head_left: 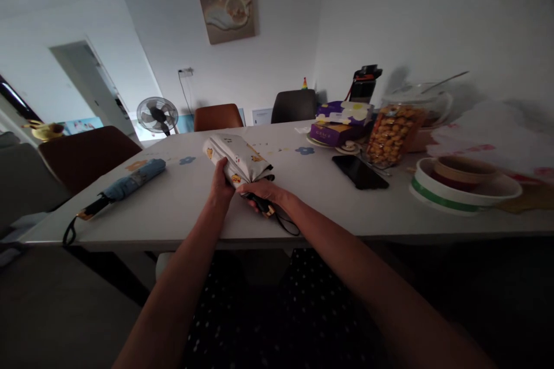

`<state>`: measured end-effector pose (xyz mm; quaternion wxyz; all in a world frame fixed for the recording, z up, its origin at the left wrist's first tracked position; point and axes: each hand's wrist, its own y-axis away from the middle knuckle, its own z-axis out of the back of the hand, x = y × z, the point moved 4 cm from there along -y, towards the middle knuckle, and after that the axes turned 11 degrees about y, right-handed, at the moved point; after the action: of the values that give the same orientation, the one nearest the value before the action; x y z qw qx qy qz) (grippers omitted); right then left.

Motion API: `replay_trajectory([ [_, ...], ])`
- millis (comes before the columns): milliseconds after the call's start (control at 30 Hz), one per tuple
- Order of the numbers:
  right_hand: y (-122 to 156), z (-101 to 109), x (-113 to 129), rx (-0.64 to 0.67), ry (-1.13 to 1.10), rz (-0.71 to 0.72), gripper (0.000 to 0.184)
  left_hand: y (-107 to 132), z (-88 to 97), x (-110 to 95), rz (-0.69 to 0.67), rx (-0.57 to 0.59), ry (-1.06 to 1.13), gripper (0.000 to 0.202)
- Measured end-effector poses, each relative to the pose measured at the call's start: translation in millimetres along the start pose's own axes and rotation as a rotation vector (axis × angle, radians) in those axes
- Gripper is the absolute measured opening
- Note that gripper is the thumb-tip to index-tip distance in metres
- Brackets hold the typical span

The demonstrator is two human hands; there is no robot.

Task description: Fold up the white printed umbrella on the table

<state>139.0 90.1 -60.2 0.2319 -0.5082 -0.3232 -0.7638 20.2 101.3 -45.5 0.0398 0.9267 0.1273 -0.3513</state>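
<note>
A white folding umbrella [240, 155] with small cartoon prints lies collapsed over the table in front of me, its fabric loosely bunched. My left hand [222, 181] is closed on the left side of its fabric, thumb on top. Near the handle end, my right hand [264, 189] grips the umbrella where the cloth gathers. The black handle pokes out below that hand, with a dark wrist strap trailing onto the table. On the left side of the table rests a blue folding umbrella [134, 180], rolled up, its black handle and strap at the table's front edge.
Right of the umbrella lies a black phone [360, 171]. Beyond it are a purple box [331, 134], a jar of round snacks [393, 135], a dark bottle [362, 86] and a white bowl with a green band [445, 199]. Chairs and a fan [157, 115] stand behind the table [182, 222].
</note>
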Motion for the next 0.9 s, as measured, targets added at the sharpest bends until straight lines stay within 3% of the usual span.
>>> replay_trajectory([
  [200,-1,0,6,-0.036,-0.094,0.09,0.031,-3,5.3,-8,-0.117,0.022,-0.2,0.053],
  [300,3,-4,12,0.067,-0.198,0.129,0.034,1,3.2,-10,-0.1,0.056,-0.244,0.057],
  [467,7,-10,8,0.276,-0.144,0.005,0.028,6,-0.4,-11,-0.05,0.067,-0.201,0.057],
  [600,1,-4,5,0.134,-0.195,0.032,0.028,2,-0.6,-8,-0.028,0.093,-0.198,0.05],
  [700,-5,3,4,-0.022,-0.309,0.046,0.025,-2,6.0,-5,-0.034,0.002,-0.194,0.035],
  [800,-7,8,2,-0.055,-0.421,0.002,0.023,-2,11.3,-4,-0.132,-0.101,-0.232,0.026],
  [900,-9,11,-1,-0.036,-0.475,-0.062,0.027,2,6.1,1,-0.275,-0.09,-0.395,0.032],
])
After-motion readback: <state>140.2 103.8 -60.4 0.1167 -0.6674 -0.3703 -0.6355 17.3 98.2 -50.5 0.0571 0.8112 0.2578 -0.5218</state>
